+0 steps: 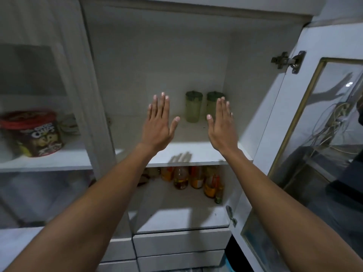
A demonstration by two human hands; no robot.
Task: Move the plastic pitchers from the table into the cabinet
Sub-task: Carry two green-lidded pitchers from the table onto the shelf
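Left hand (159, 122) and right hand (222, 124) flat, fingers spread, empty, before the shelf (196, 154). Two pitchers (193, 107) upright at back; bottles (180, 178) below.

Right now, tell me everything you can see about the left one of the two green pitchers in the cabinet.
The left pitcher is a tall, straight-sided cylinder of pale green, translucent-looking plastic with a darker green lid. It stands upright near the back of the upper shelf, close beside its twin but apart from it. Neither hand touches it; no handle is discernible in this dim, soft view.
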